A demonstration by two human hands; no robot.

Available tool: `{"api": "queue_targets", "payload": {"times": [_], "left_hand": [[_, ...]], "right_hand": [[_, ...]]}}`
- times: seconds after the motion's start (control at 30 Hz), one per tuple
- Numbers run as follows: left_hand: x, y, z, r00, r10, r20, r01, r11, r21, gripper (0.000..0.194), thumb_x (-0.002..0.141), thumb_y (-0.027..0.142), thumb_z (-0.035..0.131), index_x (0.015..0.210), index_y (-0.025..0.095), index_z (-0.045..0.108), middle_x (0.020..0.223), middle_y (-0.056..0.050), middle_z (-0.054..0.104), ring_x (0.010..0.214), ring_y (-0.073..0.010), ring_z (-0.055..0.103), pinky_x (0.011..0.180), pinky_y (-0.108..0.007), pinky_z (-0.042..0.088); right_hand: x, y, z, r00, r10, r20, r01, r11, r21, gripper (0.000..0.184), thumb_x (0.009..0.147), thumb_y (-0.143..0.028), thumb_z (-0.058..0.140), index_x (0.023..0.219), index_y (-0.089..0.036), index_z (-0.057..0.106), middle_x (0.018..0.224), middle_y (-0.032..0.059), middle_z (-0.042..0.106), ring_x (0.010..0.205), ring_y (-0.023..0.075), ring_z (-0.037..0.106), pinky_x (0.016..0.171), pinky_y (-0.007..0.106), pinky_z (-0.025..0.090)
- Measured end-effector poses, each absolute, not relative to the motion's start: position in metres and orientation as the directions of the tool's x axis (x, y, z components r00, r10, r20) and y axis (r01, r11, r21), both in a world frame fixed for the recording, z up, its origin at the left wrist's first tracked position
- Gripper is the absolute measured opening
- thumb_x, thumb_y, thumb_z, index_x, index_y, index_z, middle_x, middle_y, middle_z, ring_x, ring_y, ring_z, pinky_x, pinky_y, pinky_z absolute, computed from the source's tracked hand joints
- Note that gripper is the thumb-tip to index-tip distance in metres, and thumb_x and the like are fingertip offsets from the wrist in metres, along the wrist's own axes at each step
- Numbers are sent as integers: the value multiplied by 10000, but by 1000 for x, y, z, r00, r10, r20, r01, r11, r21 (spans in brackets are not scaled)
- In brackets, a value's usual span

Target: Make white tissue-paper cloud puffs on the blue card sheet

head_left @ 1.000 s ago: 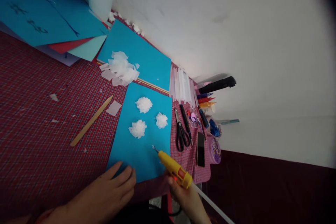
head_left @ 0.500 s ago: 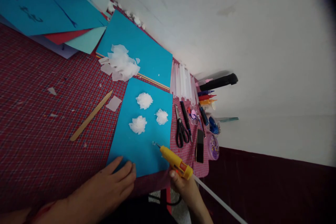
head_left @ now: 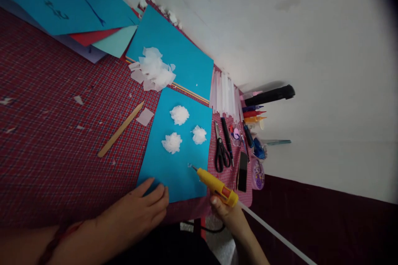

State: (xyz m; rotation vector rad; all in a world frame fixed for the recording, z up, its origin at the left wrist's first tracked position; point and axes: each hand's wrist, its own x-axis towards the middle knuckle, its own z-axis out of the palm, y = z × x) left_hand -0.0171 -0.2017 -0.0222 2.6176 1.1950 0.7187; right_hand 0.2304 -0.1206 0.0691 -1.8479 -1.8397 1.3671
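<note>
My right hand (head_left: 226,210) is wrapped round a yellow hot glue gun (head_left: 216,185), with a long white glue stick (head_left: 273,232) sticking out of its back. The gun's tip is at a small clear blob of glue (head_left: 189,166) on a blue sheet of card (head_left: 174,176). My left hand (head_left: 147,203) rests with loosely spread fingers on the card's near left corner, holding nothing. On the same card sit three ruffled white paper puffs, one at the top (head_left: 179,114), one at the left (head_left: 172,143) and one at the right (head_left: 199,134).
Beyond lies another blue sheet (head_left: 180,45) with a heap of white paper pieces (head_left: 155,70). To the left is a pointed wooden stick (head_left: 121,129). Black-handled scissors (head_left: 222,153), a phone (head_left: 242,172), glue sticks (head_left: 225,93) and a purple tub (head_left: 258,174) line the right, along the wall.
The whole view has shifted, so everything appears slightly further right and higher. Both hands keep their places on and over the card, and the glue gun's tip stays at the glue blob.
</note>
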Motion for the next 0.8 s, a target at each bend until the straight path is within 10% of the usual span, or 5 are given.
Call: {"api": "queue_targets", "payload": {"times": [0.8], "left_hand": [[-10,-214,-59,525,747,408,670,-659,343,229,806,493,622,925,326,723,1088,-13,696,1044,-231,511,1000,-430,239]], "right_hand": [[231,-116,65,-284,835,-472,607,-224,-763,405,694,-482,738,964,-186,681,714,3,597,612,131,494,558,238,434]]}}
